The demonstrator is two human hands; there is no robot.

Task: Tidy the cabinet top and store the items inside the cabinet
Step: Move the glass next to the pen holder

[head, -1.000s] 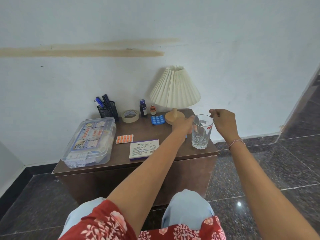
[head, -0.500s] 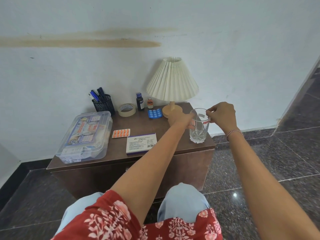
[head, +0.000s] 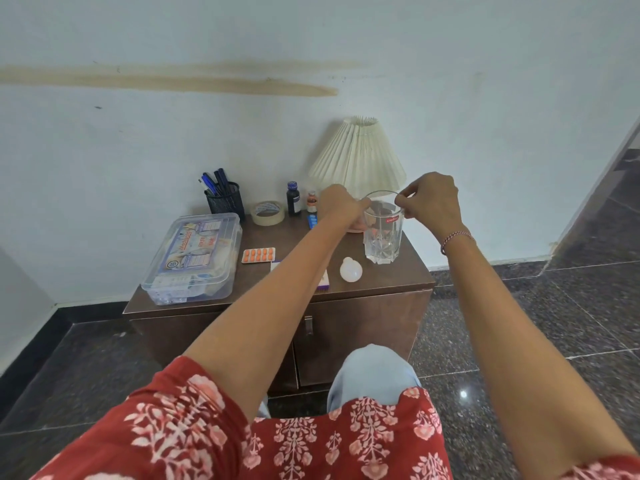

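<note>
Both grips pinch the rim of the glass (head: 382,233), the left grip (head: 341,207) opposite the right grip (head: 431,202). I would lift it straight up (a bulb (head: 350,270) lies close below them).

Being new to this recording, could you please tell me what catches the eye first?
The left hand and right hand each pinch the rim of a clear glass standing at the right of the cabinet top. Behind it stands a pleated cream lamp; a clear plastic box lies at the left.

A brown cabinet (head: 363,327) stands against a stained white wall (head: 485,81), on dark tiles (head: 519,323).
</note>
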